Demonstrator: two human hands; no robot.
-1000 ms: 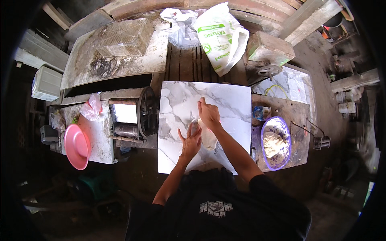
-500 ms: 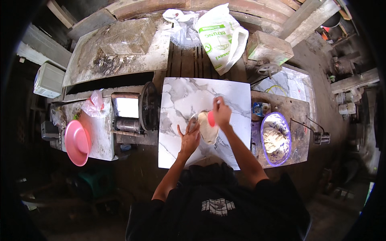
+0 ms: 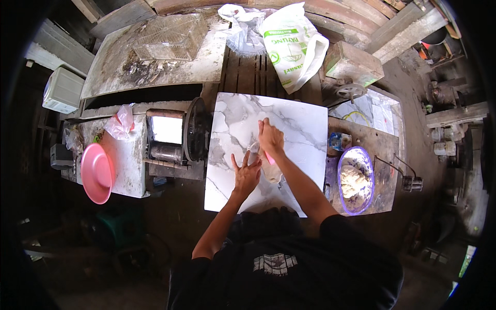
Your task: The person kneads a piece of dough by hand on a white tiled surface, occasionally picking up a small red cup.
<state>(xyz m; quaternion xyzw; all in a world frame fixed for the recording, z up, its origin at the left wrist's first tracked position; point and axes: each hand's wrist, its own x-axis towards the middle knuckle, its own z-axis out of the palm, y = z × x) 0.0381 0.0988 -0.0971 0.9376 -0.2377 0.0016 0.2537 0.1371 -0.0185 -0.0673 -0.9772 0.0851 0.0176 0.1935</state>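
Remotely, I have one dough piece (image 3: 273,175) flat — right grip (image 3: 271,138) closed on a pink tool (image 3: 269,158), left grip (image 3: 247,176) spread — a lump (image 3: 354,181) remaining in the purple basin (image 3: 355,212).

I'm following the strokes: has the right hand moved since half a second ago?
Yes: judged against the marble-patterned board, the right hand has shifted to the left.
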